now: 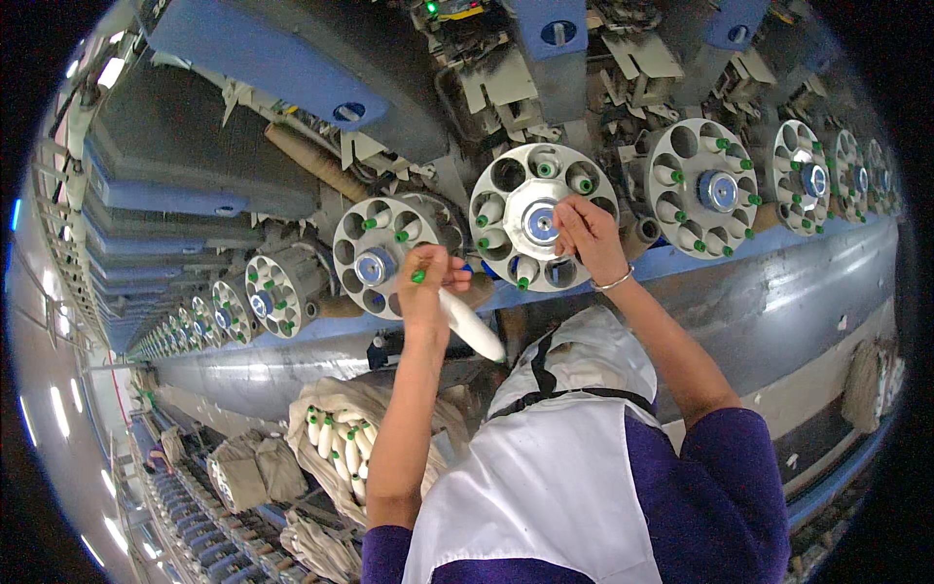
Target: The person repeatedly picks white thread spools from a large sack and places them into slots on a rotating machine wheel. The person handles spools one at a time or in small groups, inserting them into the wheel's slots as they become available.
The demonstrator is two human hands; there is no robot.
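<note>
My left hand (428,284) is closed round a white yarn bobbin (472,329). The bobbin's thick end slants down to the right, and a green tip shows at my fingers. Just right of it, a round white magazine (506,268) holds several green-tipped bobbins in its ring of holes; some holes show dark. Over the magazine's blue and silver hub (538,223) is my right hand (587,239), its fingers pinched together. Whatever they may hold is too small to make out. Behind my left hand stands another such magazine (345,274), partly covered by that hand.
More round magazines (666,222) run along the blue machine rail on both sides. Below my left forearm, a cloth sack (306,404) holds several white bobbins with green tips. A brown yarn package (316,161) lies at the upper left, under blue machine housings (263,58).
</note>
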